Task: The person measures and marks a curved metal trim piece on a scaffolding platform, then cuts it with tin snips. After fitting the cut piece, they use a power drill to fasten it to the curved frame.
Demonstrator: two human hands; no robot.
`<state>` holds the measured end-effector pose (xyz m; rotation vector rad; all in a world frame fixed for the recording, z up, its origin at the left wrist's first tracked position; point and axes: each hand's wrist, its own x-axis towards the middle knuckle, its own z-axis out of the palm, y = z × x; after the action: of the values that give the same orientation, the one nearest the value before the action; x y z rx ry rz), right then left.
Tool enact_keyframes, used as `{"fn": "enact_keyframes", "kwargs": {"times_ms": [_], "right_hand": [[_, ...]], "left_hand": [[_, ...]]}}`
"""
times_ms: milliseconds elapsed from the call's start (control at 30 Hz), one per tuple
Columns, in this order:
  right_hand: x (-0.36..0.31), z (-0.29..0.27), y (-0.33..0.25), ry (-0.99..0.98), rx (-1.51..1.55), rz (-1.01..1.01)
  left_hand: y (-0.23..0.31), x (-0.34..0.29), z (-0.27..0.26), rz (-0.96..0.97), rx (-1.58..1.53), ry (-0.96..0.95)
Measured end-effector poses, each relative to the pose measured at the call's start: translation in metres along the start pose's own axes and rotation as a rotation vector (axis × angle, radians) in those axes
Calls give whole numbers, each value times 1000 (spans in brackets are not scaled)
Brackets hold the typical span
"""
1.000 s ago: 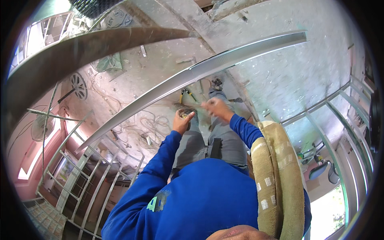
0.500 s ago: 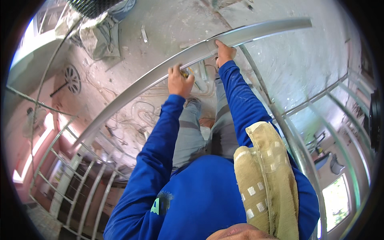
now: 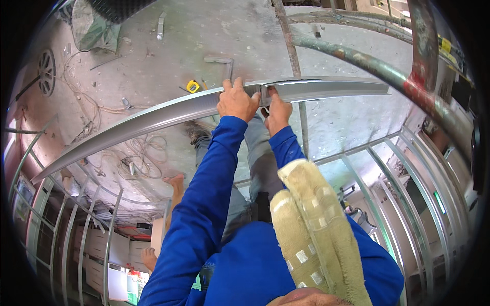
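Note:
A long grey metal channel (image 3: 168,113) lies across in front of me, from the lower left to the upper right. Near its middle is a joint or overlap, where a second length of channel (image 3: 332,90) continues to the right. My left hand (image 3: 236,102) grips the channel just left of that joint, fingers over the far edge. Close beside it, right of the joint, my right hand (image 3: 278,109) is closed on the channel, thumb on its inner face and fingers partly hidden beneath.
A yellow tape measure (image 3: 192,86) and an L-shaped metal piece (image 3: 224,61) lie beyond the channel. Coiled cable (image 3: 138,158) is on the floor at left. A rusty scaffold pipe (image 3: 352,56) crosses at upper right. Metal framing (image 3: 375,171) stands at both sides. Another person's leg (image 3: 176,191) shows at lower left.
My hands have come closer together at the joint; the left moved right along the channel. The view has shifted, bringing in the scaffold pipe, tape measure and other person's leg.

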<state>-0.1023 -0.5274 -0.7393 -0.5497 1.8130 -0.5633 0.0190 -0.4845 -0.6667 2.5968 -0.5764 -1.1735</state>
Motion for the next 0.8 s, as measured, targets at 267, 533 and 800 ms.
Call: {"fn": "enact_keyframes", "kwargs": {"times_ms": [267,533,800], "right_hand": [[-14,7,-18,30,15,65],[-17,13,-12,118,2,37],[-17,-6,-11,12,-85,60]], "left_hand": [[30,2,2,-162,51,10],[31,4,7,-180,85,28],[26,5,7,-162,119,-4]]}}
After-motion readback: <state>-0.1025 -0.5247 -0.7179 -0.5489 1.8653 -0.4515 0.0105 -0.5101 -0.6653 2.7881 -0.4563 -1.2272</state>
